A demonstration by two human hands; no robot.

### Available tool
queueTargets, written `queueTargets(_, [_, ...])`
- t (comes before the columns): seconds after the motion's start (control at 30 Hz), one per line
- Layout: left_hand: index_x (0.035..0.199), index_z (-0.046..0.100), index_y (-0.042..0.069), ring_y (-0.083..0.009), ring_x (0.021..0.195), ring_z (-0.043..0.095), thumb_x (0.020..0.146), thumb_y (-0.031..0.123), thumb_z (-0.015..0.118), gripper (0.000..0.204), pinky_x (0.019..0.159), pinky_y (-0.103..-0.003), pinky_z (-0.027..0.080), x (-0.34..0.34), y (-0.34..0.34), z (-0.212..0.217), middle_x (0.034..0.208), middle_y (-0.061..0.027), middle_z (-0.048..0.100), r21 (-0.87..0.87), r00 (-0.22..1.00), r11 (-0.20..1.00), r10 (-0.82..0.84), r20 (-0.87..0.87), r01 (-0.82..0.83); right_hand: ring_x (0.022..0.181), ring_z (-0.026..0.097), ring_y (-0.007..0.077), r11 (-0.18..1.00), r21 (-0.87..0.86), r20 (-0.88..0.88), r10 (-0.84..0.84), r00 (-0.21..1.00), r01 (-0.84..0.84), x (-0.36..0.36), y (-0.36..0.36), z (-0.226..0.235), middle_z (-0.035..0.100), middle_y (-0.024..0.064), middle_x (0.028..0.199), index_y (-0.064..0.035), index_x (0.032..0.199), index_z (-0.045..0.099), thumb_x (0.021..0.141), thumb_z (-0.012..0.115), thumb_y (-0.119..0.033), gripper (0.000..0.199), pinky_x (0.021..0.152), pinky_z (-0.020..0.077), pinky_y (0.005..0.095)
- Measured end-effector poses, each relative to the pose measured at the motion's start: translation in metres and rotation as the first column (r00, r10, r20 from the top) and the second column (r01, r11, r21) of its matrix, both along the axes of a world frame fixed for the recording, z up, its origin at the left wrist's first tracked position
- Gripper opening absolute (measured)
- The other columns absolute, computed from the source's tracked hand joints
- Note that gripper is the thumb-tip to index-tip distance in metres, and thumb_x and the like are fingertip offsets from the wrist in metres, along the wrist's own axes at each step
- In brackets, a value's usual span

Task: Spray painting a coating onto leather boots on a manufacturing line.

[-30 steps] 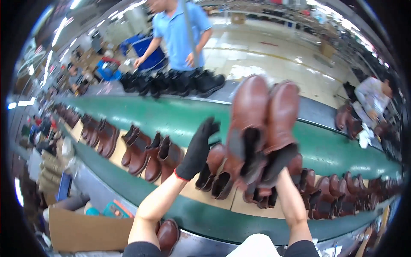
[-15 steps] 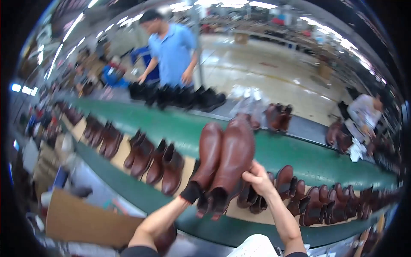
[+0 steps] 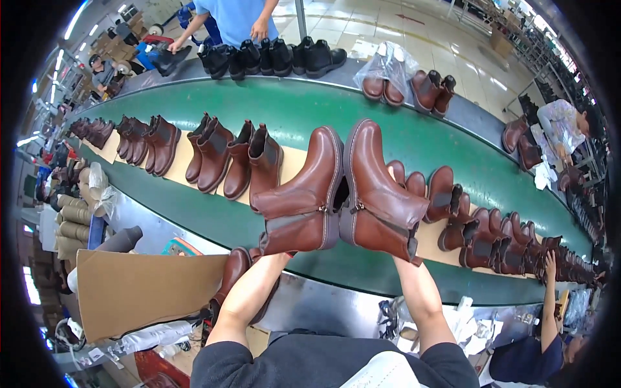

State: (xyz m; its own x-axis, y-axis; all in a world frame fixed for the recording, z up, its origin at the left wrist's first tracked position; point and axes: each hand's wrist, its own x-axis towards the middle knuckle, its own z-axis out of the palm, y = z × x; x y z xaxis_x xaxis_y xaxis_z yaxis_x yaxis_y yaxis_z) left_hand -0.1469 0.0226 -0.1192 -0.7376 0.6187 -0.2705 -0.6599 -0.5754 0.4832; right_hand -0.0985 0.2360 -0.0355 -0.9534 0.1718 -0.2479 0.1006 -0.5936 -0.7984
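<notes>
My two hands hold a pair of brown leather ankle boots up over the conveyor, soles turned to face each other and toes pointing away. The left boot (image 3: 309, 187) is on my left hand (image 3: 277, 260), the right boot (image 3: 375, 187) on my right hand (image 3: 403, 264). Both hands are mostly hidden by the boot shafts, so their fingers do not show. Each boot's side bears a zip and a dark elastic panel. The soles lie close together around the heels.
Brown boots (image 3: 213, 154) stand in a row on cardboard along the green conveyor (image 3: 284, 100). Black shoes (image 3: 275, 58) line its far ledge, near a co-worker in blue (image 3: 236, 19). A cardboard sheet (image 3: 149, 291) stands at near left. Another person's arm (image 3: 550, 297) reaches in at right.
The boots, side by side before, have turned so their soles face each other. My right hand, visible beside a boot earlier, is now mostly hidden. The view has tipped downward.
</notes>
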Motion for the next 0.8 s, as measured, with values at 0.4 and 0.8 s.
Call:
queueTargets(0.4, [0.128, 0.045, 0.003, -0.0210, 0.108, 0.054, 0.098, 0.040, 0.041, 0.048, 0.094, -0.033, 0.043, 0.047, -0.028, -0.018, 0.120, -0.0111, 0.055, -0.032, 0.969, 0.998, 0.053, 0.241, -0.046, 0.107, 0.052, 0.0173, 0.999, -0.030, 0.214, 0.021, 0.977, -0.015, 0.034, -0.028, -0.024, 0.056, 0.0109, 0.118, 0.0023, 0.126, 0.047, 0.097, 0.042, -0.047, 0.057, 0.095, 0.0394, 0.0291])
queueTargets(0.8, [0.130, 0.045, 0.003, -0.0209, 0.111, 0.052, 0.099, 0.041, 0.038, 0.050, 0.097, -0.032, 0.041, 0.118, -0.049, -0.026, 0.124, -0.0109, 0.053, -0.036, 0.934, 0.998, 0.062, 0.352, -0.053, 0.106, 0.052, 0.0178, 1.000, -0.026, 0.301, -0.002, 0.954, 0.010, 0.089, -0.051, -0.038, 0.056, 0.0115, 0.116, 0.0029, 0.125, 0.048, 0.096, 0.042, -0.048, 0.059, 0.094, 0.0399, 0.0292])
